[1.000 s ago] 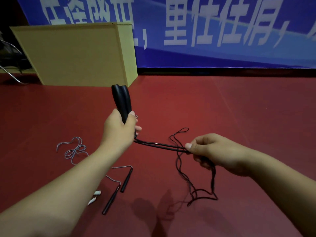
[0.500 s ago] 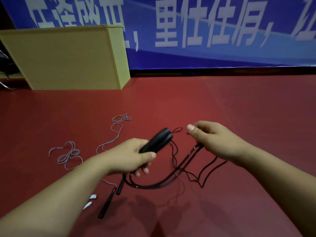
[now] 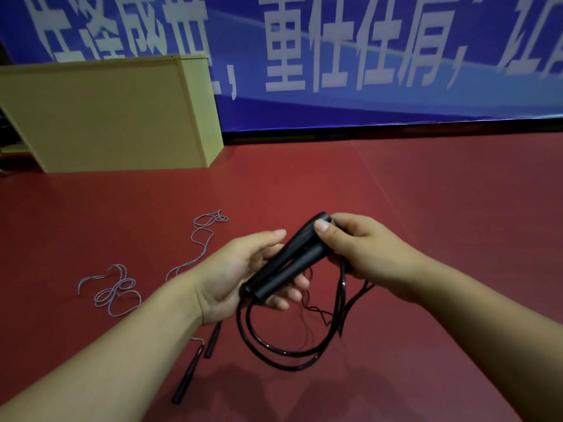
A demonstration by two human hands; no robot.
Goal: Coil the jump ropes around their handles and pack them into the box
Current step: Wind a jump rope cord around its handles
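Nearest, below and to the left of the left hand (image 3: 234, 275), two slim black stick handles (image 3: 195, 365) of a second rope lie on the red floor (image 3: 426, 223), their thin grey cord (image 3: 117, 292) straggling away in loose curls further left and beyond.

At the centre, the left hand lies palm-up and cradles a pair of thick black cylindrical jump-rope handles (image 3: 285, 264), held side by side and slanting up toward the right; its fingers curl under them. The right hand (image 3: 362, 251) pinches the far ends of that pair, thumb on top. From the handles a glossy black cord (image 3: 283, 350) hangs in a wide double loop beneath both hands, with a thinner tangled strand beside it. Little or no cord looks wound on yet.

To wrap well, I would judge the left hand should keep the two handles clamped parallel while the right takes the cord close to the handles and lays tight, neighbouring turns, shaking out that tangled strand first.

Further off, beyond the left hand, stands the pale yellow box (image 3: 118, 117), well apart; behind it hangs a blue banner with white characters (image 3: 350, 56).
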